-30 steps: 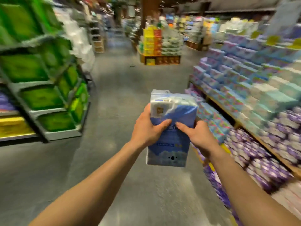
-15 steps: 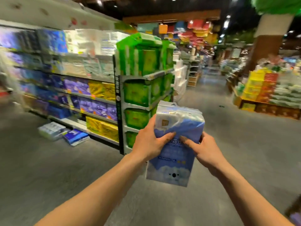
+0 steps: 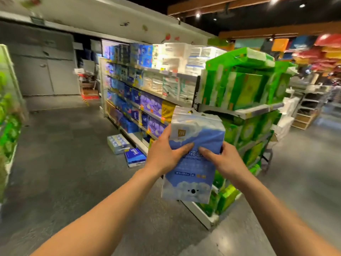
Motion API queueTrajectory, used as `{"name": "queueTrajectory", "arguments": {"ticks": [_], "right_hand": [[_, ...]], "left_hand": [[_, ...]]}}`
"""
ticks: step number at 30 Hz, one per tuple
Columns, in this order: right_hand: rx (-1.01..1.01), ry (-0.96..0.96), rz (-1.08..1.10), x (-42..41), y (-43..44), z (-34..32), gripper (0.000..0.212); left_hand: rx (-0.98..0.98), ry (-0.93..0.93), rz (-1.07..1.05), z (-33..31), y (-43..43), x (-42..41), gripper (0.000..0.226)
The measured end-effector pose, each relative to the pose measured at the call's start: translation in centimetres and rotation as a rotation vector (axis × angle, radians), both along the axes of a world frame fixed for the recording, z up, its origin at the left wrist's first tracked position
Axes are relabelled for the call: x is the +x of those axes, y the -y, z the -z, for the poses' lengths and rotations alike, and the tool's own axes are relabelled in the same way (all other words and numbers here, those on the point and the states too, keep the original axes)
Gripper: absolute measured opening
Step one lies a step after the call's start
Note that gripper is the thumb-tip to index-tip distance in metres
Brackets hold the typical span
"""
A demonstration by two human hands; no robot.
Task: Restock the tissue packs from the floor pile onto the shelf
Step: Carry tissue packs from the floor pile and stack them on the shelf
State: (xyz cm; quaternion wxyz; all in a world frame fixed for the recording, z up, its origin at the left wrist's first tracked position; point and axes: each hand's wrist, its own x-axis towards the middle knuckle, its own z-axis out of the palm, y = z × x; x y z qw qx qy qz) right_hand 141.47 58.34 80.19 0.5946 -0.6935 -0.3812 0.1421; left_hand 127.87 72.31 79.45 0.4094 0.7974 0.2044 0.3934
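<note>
I hold a blue and white tissue pack (image 3: 193,163) upright in front of me with both hands. My left hand (image 3: 166,154) grips its left side, thumb across the front. My right hand (image 3: 223,159) grips its right side, thumb on the front too. Two tissue packs lie on the floor by the shelf foot: a pale blue one (image 3: 118,143) and a dark blue one (image 3: 135,157). The long shelf (image 3: 147,100) behind them carries blue, purple, yellow and white packs on several levels.
An end rack (image 3: 243,111) full of green packs stands right behind the held pack. Another green display (image 3: 7,117) lines the left edge. Grey doors (image 3: 46,71) close the far end of the aisle. Open grey floor (image 3: 64,163) lies to my left.
My view has swung left from the open aisle toward the long shelf. The end rack with green packs is closer. Both hands keep the same grip on the pack.
</note>
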Motion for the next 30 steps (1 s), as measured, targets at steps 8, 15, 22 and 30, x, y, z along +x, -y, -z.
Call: {"name": "queueTrajectory", "arguments": {"ticks": [8,15,22,30], "right_hand": [[0.041,0.045,-0.019,10.8,-21.7,-0.5,0.027],[0.056,0.14,0.008,21.7,-36.9,-5.6,0.015],[0.052,0.233,0.041,35.2,-49.7,-6.3,0.021],[0.096,0.307,0.061,51.1,-64.8,-13.2,0.027]], "left_hand": [[0.085,-0.008,-0.002,-1.8,-21.6,9.6,0.069],[0.108,0.035,0.044,-6.7,-37.6,21.3,0.067],[0.096,0.109,0.072,-6.3,-51.6,35.7,0.063],[0.14,0.203,0.038,-12.7,-66.3,51.7,0.054]]}}
